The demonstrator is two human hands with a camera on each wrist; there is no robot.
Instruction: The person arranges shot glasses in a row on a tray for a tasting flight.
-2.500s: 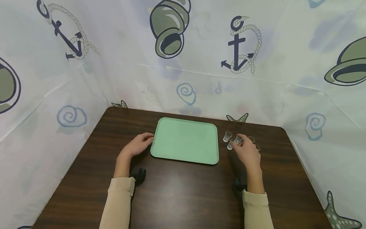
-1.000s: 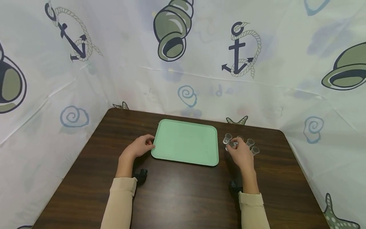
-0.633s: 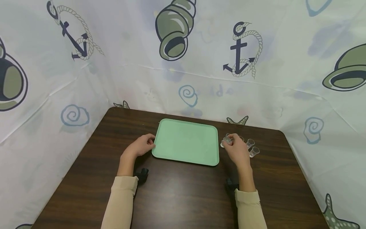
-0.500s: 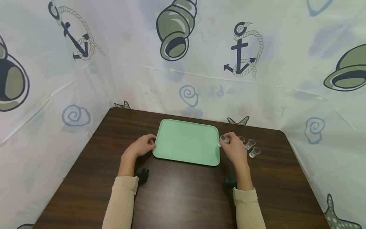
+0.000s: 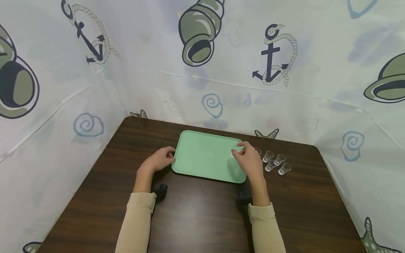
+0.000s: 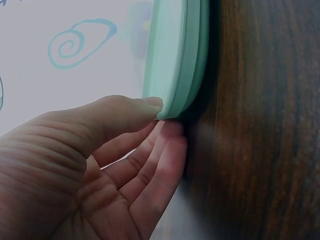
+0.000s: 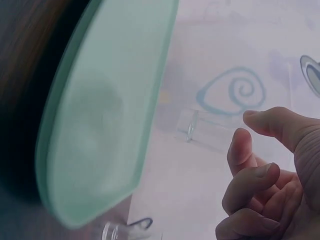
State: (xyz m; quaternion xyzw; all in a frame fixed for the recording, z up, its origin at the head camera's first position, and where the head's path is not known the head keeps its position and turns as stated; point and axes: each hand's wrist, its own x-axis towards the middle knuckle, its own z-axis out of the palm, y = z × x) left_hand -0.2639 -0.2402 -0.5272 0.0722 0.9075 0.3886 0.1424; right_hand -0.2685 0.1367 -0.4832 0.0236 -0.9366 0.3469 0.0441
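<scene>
A light green rectangular tray (image 5: 205,154) lies on the dark wooden table. My left hand (image 5: 159,159) grips its left edge, with the thumb (image 6: 150,104) on the rim and the fingers curled against the side. Above the tray's right part, my right hand (image 5: 248,160) pinches a small clear shot glass (image 7: 210,131) between thumb and index finger. That glass barely shows in the head view, mostly lost behind the fingertips. Right of the tray stand several more clear shot glasses (image 5: 280,160), one of them partly hidden by the right hand.
The brown table (image 5: 196,211) extends toward the front. A white curtain (image 5: 152,91) printed with anchors and shells hangs behind and at both sides. Black wrist cameras (image 5: 160,192) sit under the forearms.
My right hand has picked a shot glass from the group and carried it left, over the tray. My left hand stays at the tray's left edge.
</scene>
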